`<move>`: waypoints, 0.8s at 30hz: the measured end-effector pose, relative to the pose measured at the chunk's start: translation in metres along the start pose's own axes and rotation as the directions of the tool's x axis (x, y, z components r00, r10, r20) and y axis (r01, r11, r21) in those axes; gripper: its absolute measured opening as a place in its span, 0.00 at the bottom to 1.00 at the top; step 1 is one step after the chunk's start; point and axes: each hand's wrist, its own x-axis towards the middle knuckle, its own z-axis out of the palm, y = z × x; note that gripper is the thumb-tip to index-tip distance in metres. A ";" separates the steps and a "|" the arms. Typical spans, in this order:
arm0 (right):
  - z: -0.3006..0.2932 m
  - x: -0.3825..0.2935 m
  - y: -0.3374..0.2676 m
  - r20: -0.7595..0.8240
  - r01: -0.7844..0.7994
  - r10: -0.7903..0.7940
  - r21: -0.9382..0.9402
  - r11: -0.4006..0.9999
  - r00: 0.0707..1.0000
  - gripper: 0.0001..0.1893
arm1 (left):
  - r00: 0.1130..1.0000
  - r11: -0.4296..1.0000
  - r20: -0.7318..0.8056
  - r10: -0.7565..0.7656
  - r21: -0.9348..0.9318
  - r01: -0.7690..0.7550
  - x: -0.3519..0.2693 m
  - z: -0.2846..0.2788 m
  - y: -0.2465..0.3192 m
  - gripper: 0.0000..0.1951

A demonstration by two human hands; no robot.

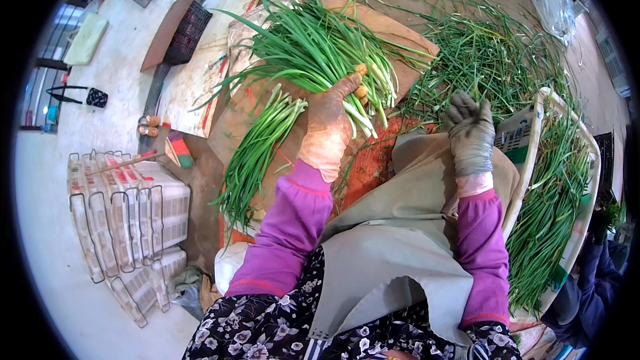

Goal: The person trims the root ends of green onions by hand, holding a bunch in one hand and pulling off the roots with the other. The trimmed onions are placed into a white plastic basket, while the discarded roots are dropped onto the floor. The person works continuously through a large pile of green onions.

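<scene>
My left hand (335,115), in a stained orange glove, is closed around the pale stems of a bunch of long green leafy stalks, seemingly garlic chives (310,55). The leaves fan out to the upper left over brown sheeting. A smaller bunch of the same greens (257,155) lies left of my wrist. My right hand (468,127), in a dirty grey glove, is held above my apron's right side, palm up with fingers partly curled. A small green bit shows at its fingertips; whether it is held, I cannot tell. Loose leaves lie just beyond.
A crate of greens (547,210) stands close on my right. Scattered trimmed leaves (480,45) cover the floor at the upper right. Stacked white crates (130,215) and a broom (177,150) are at the left. A co-worker's dark sleeve (595,280) shows at the lower right.
</scene>
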 end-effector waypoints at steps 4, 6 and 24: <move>0.094 -0.010 0.036 -0.073 -0.104 0.080 -0.862 0.496 0.994 0.20 | 0.990 0.998 0.129 -0.048 -0.045 0.055 -0.015 0.015 0.008 0.09; 0.093 -0.004 0.045 -0.063 -0.086 0.084 -0.946 0.313 0.994 0.18 | 0.978 0.998 0.196 -0.065 -0.005 0.067 -0.022 0.024 0.018 0.08; 0.065 0.099 0.067 -0.344 -0.176 0.103 -0.688 -0.704 0.933 0.19 | 0.996 1.000 0.082 0.021 -0.022 -0.019 -0.006 -0.026 0.034 0.15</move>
